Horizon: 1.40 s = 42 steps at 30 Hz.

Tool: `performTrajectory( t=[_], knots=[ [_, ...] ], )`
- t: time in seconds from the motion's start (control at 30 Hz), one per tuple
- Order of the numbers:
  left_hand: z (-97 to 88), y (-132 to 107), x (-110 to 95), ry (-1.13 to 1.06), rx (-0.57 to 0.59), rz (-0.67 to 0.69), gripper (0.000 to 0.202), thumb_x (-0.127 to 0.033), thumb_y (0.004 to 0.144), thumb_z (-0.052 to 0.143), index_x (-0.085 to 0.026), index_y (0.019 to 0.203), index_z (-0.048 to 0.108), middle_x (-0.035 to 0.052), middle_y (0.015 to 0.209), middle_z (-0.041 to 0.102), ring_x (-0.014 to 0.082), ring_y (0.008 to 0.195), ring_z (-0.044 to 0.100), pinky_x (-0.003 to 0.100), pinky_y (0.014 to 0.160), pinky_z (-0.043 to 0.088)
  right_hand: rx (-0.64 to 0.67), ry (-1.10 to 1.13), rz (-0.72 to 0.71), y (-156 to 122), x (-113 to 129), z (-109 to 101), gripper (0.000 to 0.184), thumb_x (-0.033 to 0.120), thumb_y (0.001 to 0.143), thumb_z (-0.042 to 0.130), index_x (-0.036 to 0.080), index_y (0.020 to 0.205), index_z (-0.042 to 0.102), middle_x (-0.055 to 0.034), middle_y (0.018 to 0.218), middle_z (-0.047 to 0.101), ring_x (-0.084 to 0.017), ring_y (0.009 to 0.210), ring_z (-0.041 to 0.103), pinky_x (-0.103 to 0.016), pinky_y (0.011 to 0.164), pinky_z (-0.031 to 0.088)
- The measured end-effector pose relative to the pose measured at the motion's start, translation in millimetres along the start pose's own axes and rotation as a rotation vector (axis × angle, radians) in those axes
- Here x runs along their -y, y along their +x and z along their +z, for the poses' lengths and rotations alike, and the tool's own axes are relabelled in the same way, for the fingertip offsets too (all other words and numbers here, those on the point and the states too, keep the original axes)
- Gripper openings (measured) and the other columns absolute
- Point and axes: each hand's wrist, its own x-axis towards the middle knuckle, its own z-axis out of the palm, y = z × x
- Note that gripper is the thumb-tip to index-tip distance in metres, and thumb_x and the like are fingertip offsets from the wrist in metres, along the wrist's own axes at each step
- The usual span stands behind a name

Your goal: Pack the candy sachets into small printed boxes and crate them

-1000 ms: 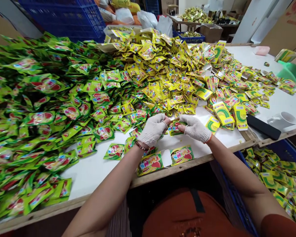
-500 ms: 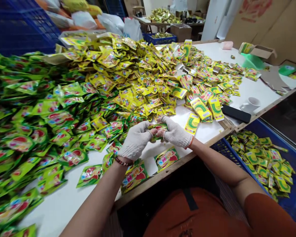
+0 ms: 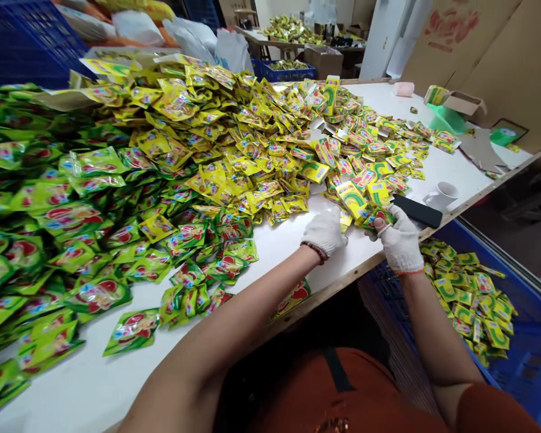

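Both hands wear white knit gloves. My right hand (image 3: 399,240) is closed on a small bunch of green candy sachets (image 3: 376,216), held near the table's front edge. My left hand (image 3: 325,231) reaches across to the yellow header cards (image 3: 354,198) lying on the white table (image 3: 293,240); its fingers rest on a card and are partly hidden. A big heap of green sachets (image 3: 72,204) covers the left of the table. A heap of yellow sachets (image 3: 234,138) fills the middle and back.
A black phone (image 3: 417,210) and a white cup (image 3: 442,195) lie right of my hands. A blue crate (image 3: 529,337) with finished packs (image 3: 473,294) stands below the table's right edge. Flat printed packs (image 3: 293,297) lie under my left forearm. Boxes and another loaded table stand behind.
Both hands moved right from in front of me toward the header cards. The right hand kept the sachets; the left hand let go and reached to the cards. The view turned right.
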Motion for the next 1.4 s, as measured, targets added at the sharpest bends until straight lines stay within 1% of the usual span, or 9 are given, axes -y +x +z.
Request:
performTrajectory(
  t=[0.1, 0.2, 0.33, 0.47, 0.57, 0.7, 0.87, 1.2, 1.4],
  knots=[
    [-8.5, -6, 16, -0.449, -0.023, -0.062, 0.057, -0.037, 0.076, 0.068, -0.018, 0.127, 0.049, 0.0107, 0.096, 0.069, 0.0263, 0.086, 0.069, 0.037, 0.073, 0.053, 0.041, 0.123, 0.033, -10, -10, 5, 0.060, 0.056, 0.072, 0.079, 0.022, 0.116, 0.056, -0.0079, 0.108, 0.070, -0.020, 0.087, 0.069, -0.032, 0.069, 0.060],
    [-20.4, -26, 33, -1.055, -0.100, 0.042, 0.073, -0.036, 0.073, 0.070, -0.020, 0.137, 0.038, 0.0097, 0.113, 0.066, 0.0203, 0.097, 0.067, 0.032, 0.078, 0.055, 0.268, 0.434, 0.195, -24, -11, 25, 0.056, 0.059, 0.075, 0.076, 0.027, 0.116, 0.055, -0.0077, 0.121, 0.068, -0.022, 0.101, 0.069, -0.039, 0.081, 0.060],
    [-28.1, -61, 47, -1.265, -0.142, 0.146, 0.067, -0.044, 0.075, 0.074, -0.022, 0.131, 0.044, 0.0103, 0.124, 0.064, 0.0209, 0.108, 0.064, 0.031, 0.086, 0.055, 0.642, 0.699, 0.405, -36, -4, 63, 0.052, 0.060, 0.077, 0.074, 0.029, 0.115, 0.057, -0.0059, 0.123, 0.068, -0.022, 0.103, 0.068, -0.039, 0.078, 0.060],
    [-45.8, -97, 66, -1.012, -0.286, 0.144, 0.078, -0.058, 0.079, 0.069, -0.024, 0.141, 0.036, 0.0147, 0.134, 0.058, 0.0272, 0.117, 0.062, 0.038, 0.091, 0.054, 0.646, 0.680, 0.415, -35, 3, 89, 0.047, 0.053, 0.074, 0.077, 0.025, 0.108, 0.060, -0.0048, 0.102, 0.072, -0.017, 0.081, 0.067, -0.026, 0.060, 0.056],
    [-66.7, -118, 80, -0.453, -0.511, 0.176, 0.099, -0.062, 0.068, 0.077, -0.023, 0.147, 0.032, 0.0190, 0.145, 0.049, 0.0387, 0.137, 0.046, 0.052, 0.106, 0.044, 0.620, 0.542, 0.340, -35, 7, 97, 0.049, 0.049, 0.069, 0.083, 0.020, 0.102, 0.061, -0.0049, 0.094, 0.071, -0.015, 0.071, 0.065, -0.023, 0.053, 0.053],
    [-72.7, -124, 89, 0.217, -0.342, 0.238, 0.083, -0.042, 0.064, 0.083, -0.021, 0.137, 0.049, 0.0169, 0.134, 0.060, 0.0422, 0.132, 0.050, 0.063, 0.113, 0.031, 0.634, 0.288, 0.210, -38, 16, 100, 0.046, 0.045, 0.068, 0.084, 0.016, 0.096, 0.063, -0.0020, 0.083, 0.068, -0.012, 0.063, 0.061, -0.023, 0.053, 0.052],
    [-52.8, -116, 103, 0.258, -0.332, 0.162, 0.056, -0.048, 0.076, 0.074, -0.014, 0.117, 0.058, 0.0163, 0.110, 0.067, 0.0312, 0.100, 0.065, 0.042, 0.089, 0.053, 0.493, 0.114, 0.047, -38, 18, 103, 0.044, 0.056, 0.079, 0.071, 0.018, 0.094, 0.058, -0.0013, 0.078, 0.065, -0.011, 0.056, 0.059, -0.023, 0.049, 0.048],
    [-50.2, -125, 102, 0.402, -0.241, 0.212, 0.051, -0.039, 0.076, 0.074, -0.013, 0.117, 0.059, 0.0158, 0.107, 0.067, 0.0323, 0.096, 0.062, 0.043, 0.083, 0.052, 0.679, -0.440, -0.288, -29, 28, 103, 0.017, 0.031, 0.086, 0.060, 0.018, 0.075, 0.057, 0.0018, 0.069, 0.057, -0.013, 0.065, 0.052, -0.025, 0.060, 0.038],
    [-45.3, -125, 100, 0.384, -0.270, 0.172, 0.049, -0.035, 0.074, 0.074, -0.015, 0.117, 0.060, 0.0146, 0.108, 0.067, 0.0313, 0.097, 0.062, 0.043, 0.085, 0.051, 0.634, -0.365, -0.326, -35, 33, 109, 0.005, 0.023, 0.088, 0.055, 0.019, 0.090, 0.057, -0.0011, 0.081, 0.063, -0.016, 0.076, 0.056, -0.027, 0.070, 0.043]
  ],
)
